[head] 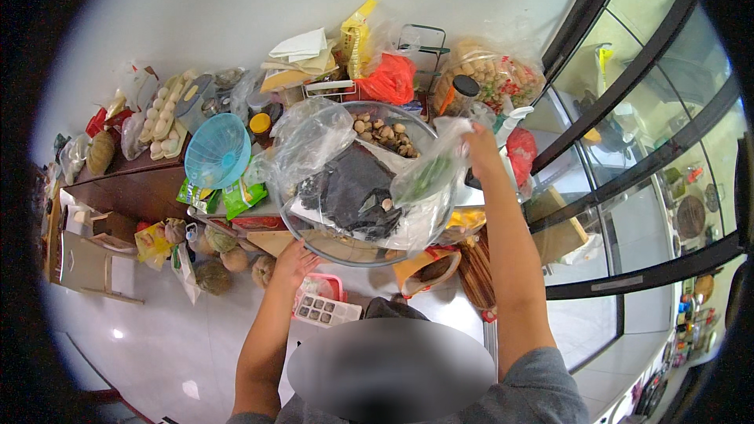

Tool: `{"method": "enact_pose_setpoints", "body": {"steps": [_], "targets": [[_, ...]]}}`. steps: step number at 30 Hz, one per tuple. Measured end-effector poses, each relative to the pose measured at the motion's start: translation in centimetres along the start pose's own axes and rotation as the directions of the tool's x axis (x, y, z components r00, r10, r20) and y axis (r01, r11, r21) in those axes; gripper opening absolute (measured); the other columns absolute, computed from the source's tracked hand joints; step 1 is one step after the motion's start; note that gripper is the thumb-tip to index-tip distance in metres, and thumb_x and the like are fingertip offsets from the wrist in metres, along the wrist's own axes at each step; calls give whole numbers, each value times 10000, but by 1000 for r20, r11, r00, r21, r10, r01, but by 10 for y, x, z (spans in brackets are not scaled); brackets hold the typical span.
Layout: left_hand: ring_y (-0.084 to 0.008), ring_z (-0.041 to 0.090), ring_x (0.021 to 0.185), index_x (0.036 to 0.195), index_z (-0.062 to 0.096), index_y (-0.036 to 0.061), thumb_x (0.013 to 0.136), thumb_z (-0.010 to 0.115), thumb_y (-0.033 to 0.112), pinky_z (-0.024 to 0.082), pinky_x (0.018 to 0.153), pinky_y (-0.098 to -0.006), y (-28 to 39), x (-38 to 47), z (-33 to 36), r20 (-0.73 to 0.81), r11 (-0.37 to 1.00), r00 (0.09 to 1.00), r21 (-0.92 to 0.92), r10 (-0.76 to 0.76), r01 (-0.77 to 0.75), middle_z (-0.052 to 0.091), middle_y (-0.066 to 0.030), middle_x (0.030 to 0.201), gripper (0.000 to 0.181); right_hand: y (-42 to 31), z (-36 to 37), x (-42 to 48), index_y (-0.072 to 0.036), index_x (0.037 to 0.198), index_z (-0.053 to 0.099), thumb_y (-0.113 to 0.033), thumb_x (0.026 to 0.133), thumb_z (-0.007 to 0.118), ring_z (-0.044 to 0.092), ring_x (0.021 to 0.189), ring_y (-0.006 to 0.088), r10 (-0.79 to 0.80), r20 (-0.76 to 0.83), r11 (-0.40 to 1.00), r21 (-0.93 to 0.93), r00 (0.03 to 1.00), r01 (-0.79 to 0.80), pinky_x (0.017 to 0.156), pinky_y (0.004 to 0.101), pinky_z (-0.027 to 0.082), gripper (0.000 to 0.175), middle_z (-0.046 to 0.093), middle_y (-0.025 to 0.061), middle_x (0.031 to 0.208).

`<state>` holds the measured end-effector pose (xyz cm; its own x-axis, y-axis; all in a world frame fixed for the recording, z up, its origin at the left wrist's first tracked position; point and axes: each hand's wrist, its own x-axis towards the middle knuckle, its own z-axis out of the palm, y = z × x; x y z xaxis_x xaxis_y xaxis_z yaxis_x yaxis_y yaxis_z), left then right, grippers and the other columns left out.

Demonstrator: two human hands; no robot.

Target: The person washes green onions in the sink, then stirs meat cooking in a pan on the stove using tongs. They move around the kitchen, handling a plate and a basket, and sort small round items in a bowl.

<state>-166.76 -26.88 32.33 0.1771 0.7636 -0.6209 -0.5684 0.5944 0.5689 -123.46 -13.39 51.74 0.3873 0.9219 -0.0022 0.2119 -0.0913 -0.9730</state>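
Note:
A large round tray (pixel 359 263) with a grey rim lies in front of me, its near edge jutting over the furniture. My left hand (pixel 296 262) holds that rim at the near left, with some fingers hidden. In my right hand (pixel 482 150) is the gathered top of a clear plastic bag (pixel 433 174) with green vegetables inside, hanging over the tray's right side. The tray bears a black plastic bag (pixel 359 188), crumpled clear plastic (pixel 315 129) and several brown, rounded pieces of food (pixel 386 135). One small pale piece (pixel 386 205) rests near the black bag.
A blue plastic basket (pixel 218 151) and egg trays (pixel 162 121) stand left. A lidded jar (pixel 460 94), a spray bottle (pixel 515 121) and a red bag (pixel 521 156) crowd the right. Pumpkins (pixel 215 277) sit on the floor. Black-framed glass panels (pixel 624 194) rise at right.

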Motion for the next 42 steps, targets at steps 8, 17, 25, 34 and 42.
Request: {"method": "enact_pose_setpoints", "body": {"steps": [8,17,25,34,42], "targets": [[-325,586,991,1133,486,135,857,629,224,472,877,-484,-22,10,13,-33,993,994,-47,-107,106,598,-131,1088,324,-60,-61,46,22,1047,606,-6,753,550,595,787,218,-306,-16,951,36,952,306,712,312,466,301,638,98,893],[-398,638,940,1072,392,71,808,551,66,520,830,-520,-21,14,34,-252,998,968,60,-13,29,627,-222,1095,308,-34,-85,139,1,1063,607,27,693,545,565,980,419,-582,95,564,-669,808,484,851,431,453,376,604,261,992],[-404,650,900,1086,371,36,810,540,73,550,776,-499,-11,1,27,-313,994,949,113,31,5,621,-232,1109,326,37,-83,193,-34,1174,555,49,680,552,518,1094,391,-638,193,424,-720,746,549,944,426,408,502,561,229,1149],[-349,651,933,1195,338,125,865,557,154,548,743,-436,-26,5,2,-176,1000,984,-24,-10,6,614,-188,1146,397,20,13,89,-225,1327,455,-247,643,782,572,1076,317,80,475,-112,-870,877,481,838,510,458,759,526,143,1222],[-306,629,947,1258,373,111,865,583,156,530,770,-438,-29,-3,14,-240,999,970,-15,31,-35,573,-136,1162,448,14,221,11,-219,1403,337,-289,761,707,445,1234,372,-261,685,487,-515,680,706,940,441,448,745,339,210,1401]]}}
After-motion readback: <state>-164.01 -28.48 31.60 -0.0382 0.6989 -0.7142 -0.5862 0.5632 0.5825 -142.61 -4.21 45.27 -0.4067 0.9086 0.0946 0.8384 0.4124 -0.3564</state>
